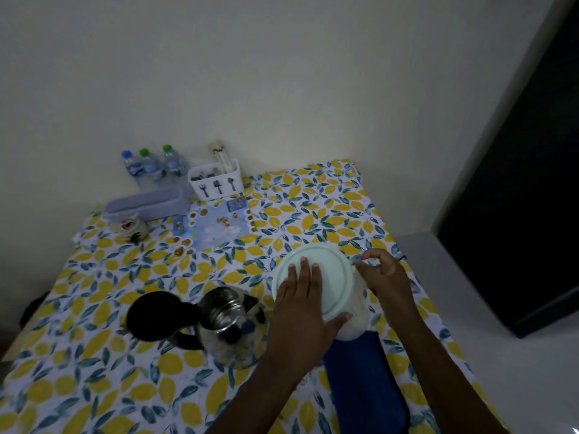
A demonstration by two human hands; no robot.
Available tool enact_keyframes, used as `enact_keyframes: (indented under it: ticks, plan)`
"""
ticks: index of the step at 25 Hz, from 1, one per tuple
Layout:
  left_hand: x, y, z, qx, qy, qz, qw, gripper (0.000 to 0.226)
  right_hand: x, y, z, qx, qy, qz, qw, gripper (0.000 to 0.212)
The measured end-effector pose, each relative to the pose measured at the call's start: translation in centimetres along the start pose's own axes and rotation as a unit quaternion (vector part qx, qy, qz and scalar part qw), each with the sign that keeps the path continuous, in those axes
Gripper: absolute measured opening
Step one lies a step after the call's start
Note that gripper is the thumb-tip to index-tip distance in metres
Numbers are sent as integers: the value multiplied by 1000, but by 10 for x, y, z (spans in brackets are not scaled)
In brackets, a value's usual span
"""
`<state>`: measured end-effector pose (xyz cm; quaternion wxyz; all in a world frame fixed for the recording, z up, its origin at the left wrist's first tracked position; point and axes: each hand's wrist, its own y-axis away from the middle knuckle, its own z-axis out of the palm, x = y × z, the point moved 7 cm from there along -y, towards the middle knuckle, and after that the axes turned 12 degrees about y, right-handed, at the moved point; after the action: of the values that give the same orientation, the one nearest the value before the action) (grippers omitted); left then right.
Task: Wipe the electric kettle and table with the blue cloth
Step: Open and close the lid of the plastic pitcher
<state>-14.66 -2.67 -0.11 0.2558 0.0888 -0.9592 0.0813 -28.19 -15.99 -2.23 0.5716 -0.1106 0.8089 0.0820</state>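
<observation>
The steel electric kettle (225,321) stands in the middle of the lemon-patterned table (94,386), its black lid (156,314) flipped open to the left. The folded blue cloth (360,380) lies flat on the table at the lower right, between my forearms. Just beyond the cloth stands a white container with a pale round lid (332,270). My left hand (300,299) lies palm-down on that lid, thumb hooked around its near side. On the container's right edge, my right hand (383,274) has its fingers curled at the rim. Neither hand touches the cloth or the kettle.
Against the back wall stand three water bottles (150,167), a white cutlery caddy (216,180) and a lilac tray (147,203). An owl-shaped mug (133,228) and a printed placemat (216,227) lie in front of them. A dark door (517,183) is to the right.
</observation>
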Motion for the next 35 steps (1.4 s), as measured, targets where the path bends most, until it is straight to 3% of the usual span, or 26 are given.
enact_keyframes:
  ticks: [10,14,18,21,25,30,35]
  plan:
    - [-73,39,-69,125,145,-82,978,87,-117,-4,109,-81,164,-68,981,14]
    - [-85,41,-75,155,204,-108,961,91,-144,-6,130,-86,242,-94,962,15]
    - [-87,34,-75,163,211,-114,957,74,-159,-7,137,-88,290,-106,947,16]
    - [-86,33,-76,172,235,-126,948,78,-169,-7,143,-96,326,-123,932,16]
    - [-83,35,-81,184,260,-145,937,100,-178,-5,149,-113,340,-128,925,14]
    - [-82,35,-79,180,269,-155,933,71,-181,-3,149,-118,352,-127,920,15]
    - [-77,37,-83,190,281,-155,928,76,-185,-3,149,-119,354,-130,918,15]
